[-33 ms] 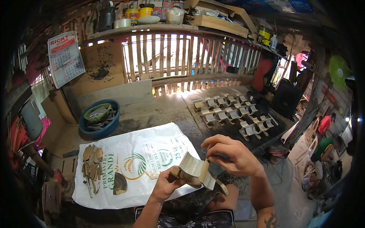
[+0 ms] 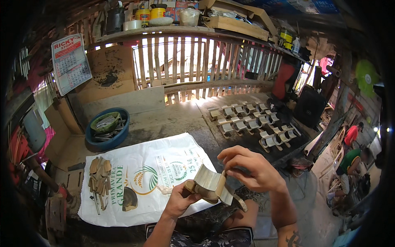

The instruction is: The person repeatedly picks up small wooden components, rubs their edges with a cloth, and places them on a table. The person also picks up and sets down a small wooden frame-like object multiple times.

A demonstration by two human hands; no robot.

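Observation:
My left hand (image 2: 180, 201) grips a bamboo piece (image 2: 207, 180) above my lap, its thumb on the near side. The piece has two pale curved troughs side by side, with a raised strip between them and bamboo feet beneath. My right hand (image 2: 257, 168) is at the top of that strip, fingers curled in and fingertips drawn together. Whether something small is between them cannot be made out. Under the left hand's side lies a white printed sack (image 2: 142, 150), bearing a pile of small bamboo pieces (image 2: 100, 175) and a dark rounded block (image 2: 130, 199).
Several similar bamboo pieces (image 2: 240, 124) stand in rows on the table at the right. A blue basin (image 2: 108, 145) holding a green bowl (image 2: 106, 123) sits at the back left. A loaded shelf (image 2: 181, 30) runs above. Two people (image 2: 349, 166) are at the far right.

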